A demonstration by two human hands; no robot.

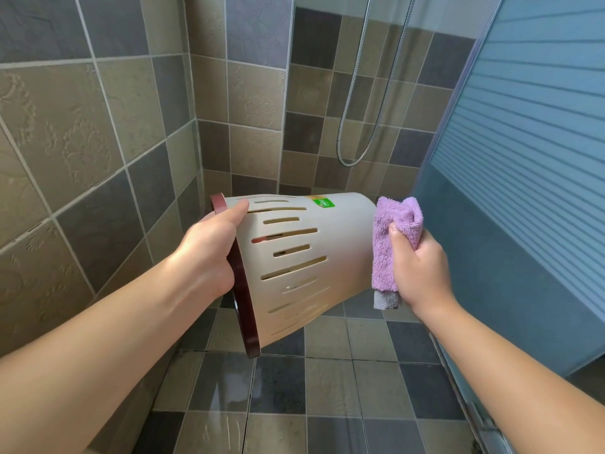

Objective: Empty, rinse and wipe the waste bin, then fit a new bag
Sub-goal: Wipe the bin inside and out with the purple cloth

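Here the slotted waste bin (pixel 304 260) hangs sideways in mid-air over the wet tiled floor (pixel 330 385), base pointing right. The left hand (pixel 209 247) grips its dark red rim; the right hand (pixel 422 270) clutches a purple cloth (pixel 389 244) pressed to the base. Best to keep the rim steady and wipe in firm circles. The bin's inside is hidden, so its cleanliness can't be judged.

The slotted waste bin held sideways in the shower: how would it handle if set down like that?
The waste bin looks like light, stiff plastic: the left hand alone holds it by the dark rim. Its round, tapered wall would probably roll in a curve. It may be slippery, since the floor tiles look wet.
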